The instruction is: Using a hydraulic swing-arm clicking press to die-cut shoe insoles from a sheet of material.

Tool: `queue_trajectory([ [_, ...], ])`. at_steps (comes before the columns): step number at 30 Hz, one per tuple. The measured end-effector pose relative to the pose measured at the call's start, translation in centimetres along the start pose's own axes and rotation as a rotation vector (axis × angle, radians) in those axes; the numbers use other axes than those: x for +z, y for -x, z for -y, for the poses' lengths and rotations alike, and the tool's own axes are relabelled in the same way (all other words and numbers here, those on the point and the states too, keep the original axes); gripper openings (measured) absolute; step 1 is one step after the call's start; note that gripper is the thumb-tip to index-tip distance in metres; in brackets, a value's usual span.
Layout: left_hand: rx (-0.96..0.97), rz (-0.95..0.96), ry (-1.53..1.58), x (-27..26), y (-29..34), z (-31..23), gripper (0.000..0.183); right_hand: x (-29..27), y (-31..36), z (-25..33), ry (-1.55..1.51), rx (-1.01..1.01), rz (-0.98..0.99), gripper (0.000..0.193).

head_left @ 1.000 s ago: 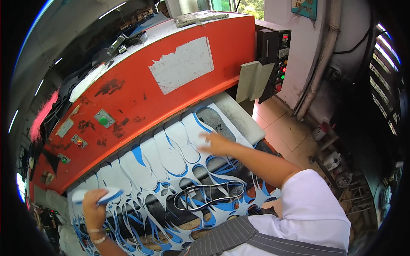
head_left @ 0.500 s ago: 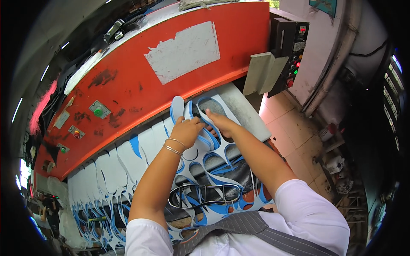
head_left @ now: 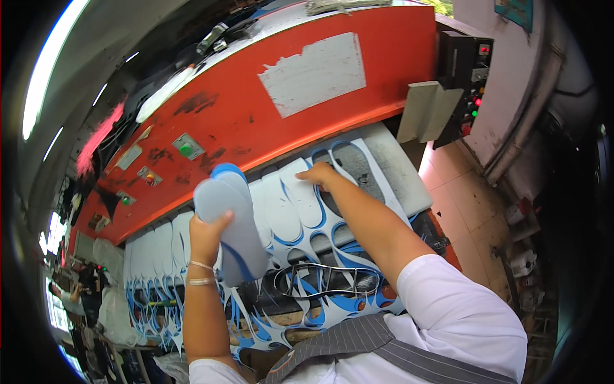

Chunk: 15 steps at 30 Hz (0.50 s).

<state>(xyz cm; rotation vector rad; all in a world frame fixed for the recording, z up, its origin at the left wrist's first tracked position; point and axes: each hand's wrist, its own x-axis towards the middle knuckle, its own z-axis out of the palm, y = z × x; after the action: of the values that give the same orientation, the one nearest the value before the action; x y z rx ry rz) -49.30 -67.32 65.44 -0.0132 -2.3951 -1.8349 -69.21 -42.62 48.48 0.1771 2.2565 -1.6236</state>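
Note:
A stack of sole-shaped foam pieces (head_left: pixel 240 227), pale grey-white with blue layers showing at its edges, is gripped by my left hand (head_left: pixel 208 233). My thumb lies across its top face, and the stack is raised above the foam sheets. Over to the right, my right hand (head_left: pixel 320 175) rests at the upper end of the cut sole shapes (head_left: pixel 297 208), its visible fingers stretched leftward; the rest are hidden. Those shapes lie within the white-and-blue sheet (head_left: pixel 377 169), which has open cutouts on its right. A metal sole-shaped cutting die (head_left: pixel 326 281) lies nearer my body on the webbed offcuts (head_left: pixel 332 310).
Behind the sheets stands a red machine beam (head_left: pixel 243 109) with push buttons (head_left: pixel 186 148) on its left part. A dark control box (head_left: pixel 470 83) with lit lamps is at the right, beside a bent metal plate (head_left: pixel 428 112). A pale work slab (head_left: pixel 400 173) lies beneath the sheets.
My left hand has moved left, lifting the foam sole stack out of the sheet. My right hand has come out of the cutout and shifted onto the neighbouring cut shapes. The view has turned slightly.

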Motion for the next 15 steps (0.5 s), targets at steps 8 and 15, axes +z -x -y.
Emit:
queue_trajectory([
  [8,-0.295,0.142,0.735,5.4,-6.6,7.0,0.044,3.1,2.3,-1.9,-0.601,0.048,0.128,0.044],
  [15,-0.308,0.091,0.601,11.0,-10.8,8.2,0.050,1.4,3.1,-4.7,-1.235,-0.105,0.560,0.037],
])
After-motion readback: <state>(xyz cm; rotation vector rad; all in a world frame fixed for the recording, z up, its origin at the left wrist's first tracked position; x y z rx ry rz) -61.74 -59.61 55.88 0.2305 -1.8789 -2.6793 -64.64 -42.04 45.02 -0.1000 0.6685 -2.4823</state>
